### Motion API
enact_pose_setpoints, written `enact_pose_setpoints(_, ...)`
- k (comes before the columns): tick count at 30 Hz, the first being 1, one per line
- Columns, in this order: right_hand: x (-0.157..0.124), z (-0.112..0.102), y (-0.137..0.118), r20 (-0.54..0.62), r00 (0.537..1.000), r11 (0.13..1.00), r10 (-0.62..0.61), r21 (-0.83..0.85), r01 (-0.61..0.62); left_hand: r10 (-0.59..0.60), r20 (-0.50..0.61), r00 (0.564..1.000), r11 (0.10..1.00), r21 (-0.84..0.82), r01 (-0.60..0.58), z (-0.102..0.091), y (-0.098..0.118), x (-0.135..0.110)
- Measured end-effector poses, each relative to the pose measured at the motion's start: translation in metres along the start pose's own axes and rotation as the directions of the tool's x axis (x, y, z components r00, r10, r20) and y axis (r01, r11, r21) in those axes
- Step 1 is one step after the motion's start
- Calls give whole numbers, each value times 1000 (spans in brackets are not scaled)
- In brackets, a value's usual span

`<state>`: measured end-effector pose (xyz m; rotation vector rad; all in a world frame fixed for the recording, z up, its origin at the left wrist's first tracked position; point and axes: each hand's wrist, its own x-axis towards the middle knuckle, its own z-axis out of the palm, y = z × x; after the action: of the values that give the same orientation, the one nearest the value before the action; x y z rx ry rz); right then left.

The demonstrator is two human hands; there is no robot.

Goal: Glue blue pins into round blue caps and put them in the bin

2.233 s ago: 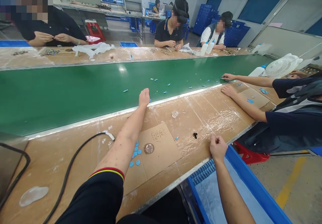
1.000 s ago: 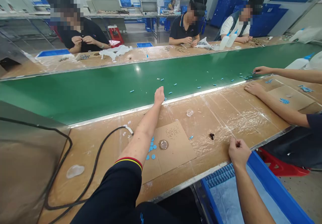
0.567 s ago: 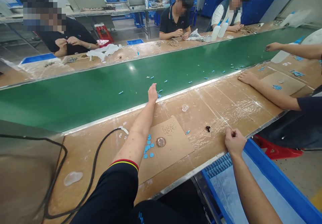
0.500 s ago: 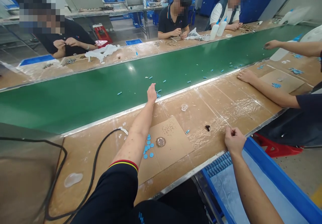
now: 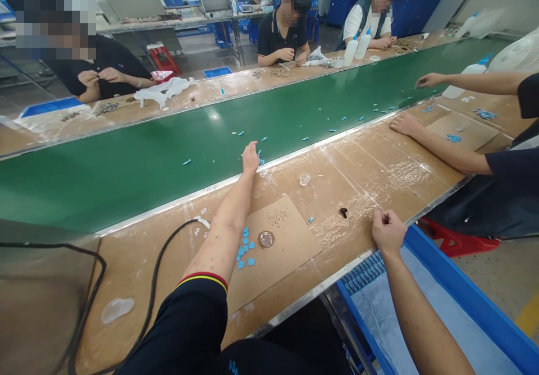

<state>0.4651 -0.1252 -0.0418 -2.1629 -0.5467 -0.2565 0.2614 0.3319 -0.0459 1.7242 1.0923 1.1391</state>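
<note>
My left hand [image 5: 250, 158] reaches out to the near edge of the green conveyor belt [image 5: 126, 161], its fingers curled over a small heap of blue parts [image 5: 260, 160] gathered there. More small blue parts [image 5: 240, 133] lie scattered along the belt. My right hand [image 5: 386, 232] rests as a loose fist on the front edge of the taped brown bench [image 5: 362, 178]; nothing shows in it. On a cardboard sheet [image 5: 278, 240] by my left forearm lie several blue discs [image 5: 243, 248] and a round clear dish [image 5: 266, 238].
A black cable [image 5: 151, 285] curves across the bench at left. A blue bin [image 5: 446, 285] stands below my right arm. A co-worker's hands [image 5: 403, 123] rest at the right, one touching the belt. Three people work across the belt. A small black part [image 5: 343, 212] and clear cup [image 5: 304, 179] sit on the bench.
The blue parts on the belt have drifted left. My left hand stays at the belt edge and my right fist stays at the bench edge. The co-worker's far hand reaches farther onto the belt.
</note>
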Motion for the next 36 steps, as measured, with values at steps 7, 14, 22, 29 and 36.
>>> enact_pose_setpoints(7,1,-1,-1,5,1000,1000,2,7,-2,-33,15,999,999,-19,33,-2,7,-4)
enact_pose_setpoints(14,2,0,1,-1,1000,1000,4,1,-4,-33,35,999,999,-32,34,-1,8,-5)
enact_pose_setpoints(22,2,0,0,0,1000,1000,1,2,-1,-31,47,998,999,-28,33,-1,9,-5)
enact_pose_setpoints(29,2,-1,1,6,1000,1000,6,6,-6,-10,42,999,1000,-24,11,-2,9,-4)
enact_pose_setpoints(36,2,1,4,5,1000,1000,10,7,-10,-7,51,999,1000,-21,8,-2,6,-2)
